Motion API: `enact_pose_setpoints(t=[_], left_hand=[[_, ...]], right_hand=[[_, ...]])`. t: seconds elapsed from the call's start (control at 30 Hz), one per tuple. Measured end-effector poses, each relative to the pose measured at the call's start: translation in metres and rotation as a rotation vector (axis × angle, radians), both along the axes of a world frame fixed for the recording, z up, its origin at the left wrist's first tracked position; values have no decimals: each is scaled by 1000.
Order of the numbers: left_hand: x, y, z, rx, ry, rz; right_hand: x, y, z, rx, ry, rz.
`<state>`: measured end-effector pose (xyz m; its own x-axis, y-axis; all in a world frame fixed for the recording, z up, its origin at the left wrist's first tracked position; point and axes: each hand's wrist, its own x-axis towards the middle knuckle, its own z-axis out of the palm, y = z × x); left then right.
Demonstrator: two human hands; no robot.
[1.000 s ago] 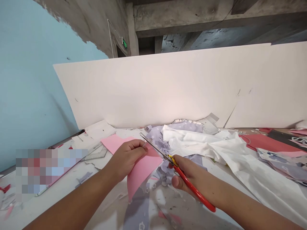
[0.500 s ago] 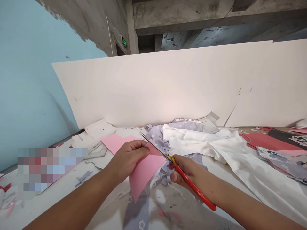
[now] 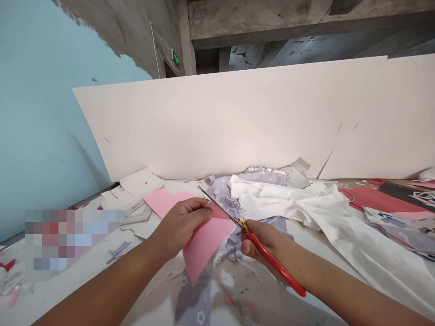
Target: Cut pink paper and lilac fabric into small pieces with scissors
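One left hand [image 3: 180,228], one right hand [image 3: 263,242], one pair of scissors [image 3: 275,265], one pink sheet [image 3: 207,240]

"What's lying on the white, paint-scuffed worktop [image 3: 238,290]?"

"Crumpled white cloth [image 3: 282,199] in the middle, heaped over lilac floral fabric [image 3: 261,177]."

"And toward the right?"

"A flat red sheet [image 3: 374,199], a black sheet [image 3: 404,192] just beside it, and a pile of floral offcuts [image 3: 397,231] partly over the red."

"The left side?"

"Torn white paper scraps [image 3: 141,181] near the back, and a clear plastic ruler [image 3: 136,217] just in front of them. Further left, a pixelated patch [image 3: 71,244] hides whatever is there."
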<state>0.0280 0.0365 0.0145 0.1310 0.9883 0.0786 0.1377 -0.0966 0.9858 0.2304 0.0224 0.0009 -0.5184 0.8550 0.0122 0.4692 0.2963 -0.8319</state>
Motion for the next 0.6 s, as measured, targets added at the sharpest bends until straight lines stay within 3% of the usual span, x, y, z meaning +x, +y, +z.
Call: enact_pose_setpoints(t=[0.6], left_hand=[[1,-2,3,-5,-1,43]], right_hand=[[4,6,-9,52,-54,-26]])
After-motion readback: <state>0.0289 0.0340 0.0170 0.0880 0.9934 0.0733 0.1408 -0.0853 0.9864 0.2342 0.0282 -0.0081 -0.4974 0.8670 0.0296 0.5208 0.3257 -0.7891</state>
